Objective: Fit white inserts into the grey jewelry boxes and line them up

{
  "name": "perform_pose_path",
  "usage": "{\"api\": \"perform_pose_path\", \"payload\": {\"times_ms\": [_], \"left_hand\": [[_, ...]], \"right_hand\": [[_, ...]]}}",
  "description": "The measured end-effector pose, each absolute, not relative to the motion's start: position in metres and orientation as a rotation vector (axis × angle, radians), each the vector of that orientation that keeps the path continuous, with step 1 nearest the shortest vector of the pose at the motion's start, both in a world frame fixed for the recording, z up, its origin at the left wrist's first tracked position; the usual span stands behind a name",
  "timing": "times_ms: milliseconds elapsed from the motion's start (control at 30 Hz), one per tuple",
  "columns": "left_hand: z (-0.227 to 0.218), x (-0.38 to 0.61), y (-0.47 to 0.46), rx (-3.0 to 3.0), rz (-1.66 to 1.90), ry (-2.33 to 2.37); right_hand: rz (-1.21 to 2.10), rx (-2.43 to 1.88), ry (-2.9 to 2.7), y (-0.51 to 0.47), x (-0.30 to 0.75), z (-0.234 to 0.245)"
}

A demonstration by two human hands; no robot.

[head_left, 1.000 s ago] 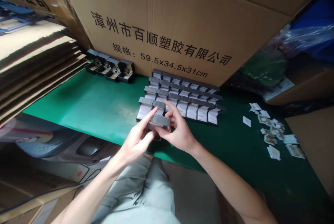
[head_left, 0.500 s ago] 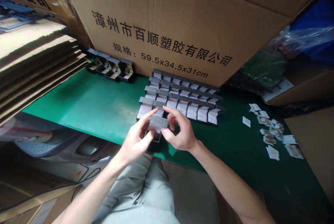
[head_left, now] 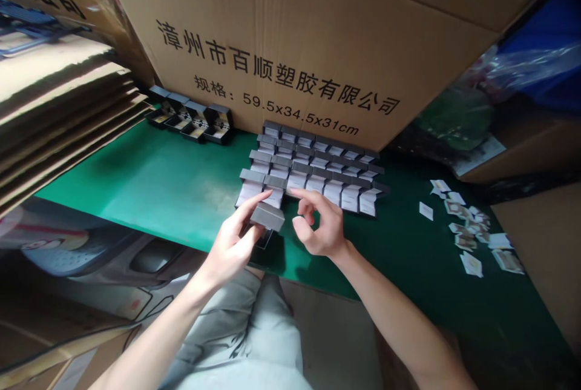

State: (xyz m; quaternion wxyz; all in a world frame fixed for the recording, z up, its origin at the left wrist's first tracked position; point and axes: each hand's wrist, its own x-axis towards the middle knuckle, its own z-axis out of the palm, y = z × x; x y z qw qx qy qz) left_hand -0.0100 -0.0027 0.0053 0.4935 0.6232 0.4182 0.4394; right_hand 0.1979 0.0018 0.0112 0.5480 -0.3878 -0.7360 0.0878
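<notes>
Grey box [head_left: 267, 216] pinched in left hand [head_left: 233, 241], right hand [head_left: 320, 224] open and apart; one-handed hold risking a slip onto the rows of open boxes [head_left: 313, 171].

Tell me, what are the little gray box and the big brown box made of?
The small gray box looks like stiff card or plastic with a dull, matte covering; it shows no shine, but I can't tell which. The big brown box looks like plain matte cardboard, with folded seams and printed black writing.
</notes>
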Motion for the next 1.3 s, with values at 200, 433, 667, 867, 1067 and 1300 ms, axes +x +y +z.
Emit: {"api": "perform_pose_path", "payload": {"times_ms": [200, 433, 667, 867, 1067, 1300], "left_hand": [[0.007, -0.011, -0.003, 1.550, 1.067, 1.015], [0.000, -0.012, -0.004, 1.499, 1.044, 0.983], [-0.002, -0.009, -0.002, 1.447, 0.986, 0.996], [0.001, -0.010, -0.003, 1.551, 0.981, 0.955], [0.003, -0.010, -0.004, 1.677, 0.983, 0.935], [0.000, -0.010, -0.004, 1.855, 1.023, 0.958]], "right_hand": [[0.215, -0.953, -1.729, 0.001, 0.198, 0.012], [0.244, -0.909, -1.864, 0.001, 0.200, 0.016], [0.186, -0.860, -1.996, 0.003, 0.198, 0.010], [-0.096, -0.866, -2.075, 0.003, 0.197, 0.005], [-0.211, -0.878, -2.181, 0.003, 0.198, 0.002], [-0.163, -0.784, -2.077, 0.004, 0.195, 0.009]]}}
